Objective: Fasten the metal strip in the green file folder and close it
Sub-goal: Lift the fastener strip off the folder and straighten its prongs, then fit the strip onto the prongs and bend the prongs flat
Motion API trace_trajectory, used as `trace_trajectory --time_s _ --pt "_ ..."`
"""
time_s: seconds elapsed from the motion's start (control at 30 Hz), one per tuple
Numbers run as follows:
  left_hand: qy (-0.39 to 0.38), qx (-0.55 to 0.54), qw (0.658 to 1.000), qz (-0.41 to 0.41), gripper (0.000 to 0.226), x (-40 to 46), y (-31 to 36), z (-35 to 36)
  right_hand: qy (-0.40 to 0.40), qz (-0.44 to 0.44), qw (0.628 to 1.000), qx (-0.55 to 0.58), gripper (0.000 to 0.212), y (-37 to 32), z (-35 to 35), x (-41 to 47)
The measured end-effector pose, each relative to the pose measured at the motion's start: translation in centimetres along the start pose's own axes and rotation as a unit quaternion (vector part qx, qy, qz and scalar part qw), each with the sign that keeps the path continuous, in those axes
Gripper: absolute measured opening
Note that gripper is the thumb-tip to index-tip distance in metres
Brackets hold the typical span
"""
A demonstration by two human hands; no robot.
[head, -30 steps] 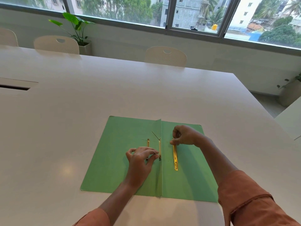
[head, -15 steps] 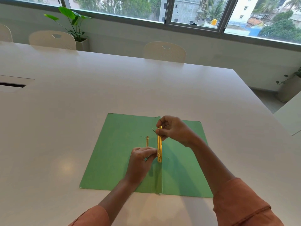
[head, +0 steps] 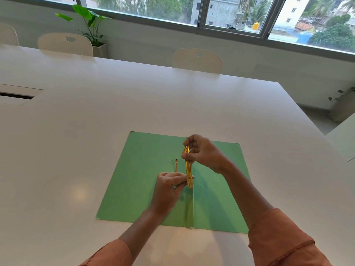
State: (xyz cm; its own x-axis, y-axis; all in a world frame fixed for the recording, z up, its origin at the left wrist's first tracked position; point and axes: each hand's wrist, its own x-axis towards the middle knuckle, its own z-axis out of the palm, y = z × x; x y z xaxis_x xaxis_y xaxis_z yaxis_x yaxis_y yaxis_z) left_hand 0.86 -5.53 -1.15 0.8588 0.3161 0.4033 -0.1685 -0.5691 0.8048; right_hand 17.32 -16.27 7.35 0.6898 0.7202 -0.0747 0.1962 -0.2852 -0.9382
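The green file folder lies open and flat on the white table. My right hand pinches the upper end of the gold metal strip and holds it lengthwise just above the centre fold. A thin prong tip pokes up beside my right fingers. My left hand rests on the left leaf with its fingertips pinched at the strip's lower end, where the lower prong is hidden. A second gold prong piece lies flat on the left leaf, just left of the strip.
Three white chairs, one of them, stand along the table's far side. A potted plant sits by the window. A cable slot opens in the table at the left. The table's right edge runs diagonally, with another plant pot beyond.
My right hand picked the gold strip up off the right leaf and carried it left to the centre fold. My left hand stayed pinched at the fold.
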Motion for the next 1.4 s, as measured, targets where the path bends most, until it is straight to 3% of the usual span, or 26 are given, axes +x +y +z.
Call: trace_trajectory --time_s 0.37,0.57,0.7,0.77,0.93,1.4 --pt "0.015 0.008 1.0 0.007 0.015 0.6 -0.1 -0.4 0.052 0.03 0.998 0.036 0.055 1.5 0.6 -0.1" --pt "0.077 0.031 0.994 -0.068 0.022 3.6 -0.5 -0.8 0.064 0.047 0.996 0.033 0.06 2.6 1.0 -0.7" --pt "0.026 0.043 0.988 -0.146 0.038 6.2 -0.5 -0.6 0.07 0.044 0.996 0.026 0.069 2.6 1.0 -0.9" --pt "0.013 0.006 0.987 -0.158 0.034 7.0 -0.6 -0.7 0.07 0.042 0.996 0.022 0.067 2.7 1.1 -0.8" --pt "-0.004 -0.071 0.985 -0.156 0.019 7.3 -0.8 -0.4 0.077 0.031 0.996 0.015 0.064 2.7 0.9 -0.6" --pt "-0.019 -0.118 0.983 -0.139 0.015 7.1 -0.9 -0.4 0.088 0.019 0.996 0.008 0.063 2.2 0.6 -0.9"
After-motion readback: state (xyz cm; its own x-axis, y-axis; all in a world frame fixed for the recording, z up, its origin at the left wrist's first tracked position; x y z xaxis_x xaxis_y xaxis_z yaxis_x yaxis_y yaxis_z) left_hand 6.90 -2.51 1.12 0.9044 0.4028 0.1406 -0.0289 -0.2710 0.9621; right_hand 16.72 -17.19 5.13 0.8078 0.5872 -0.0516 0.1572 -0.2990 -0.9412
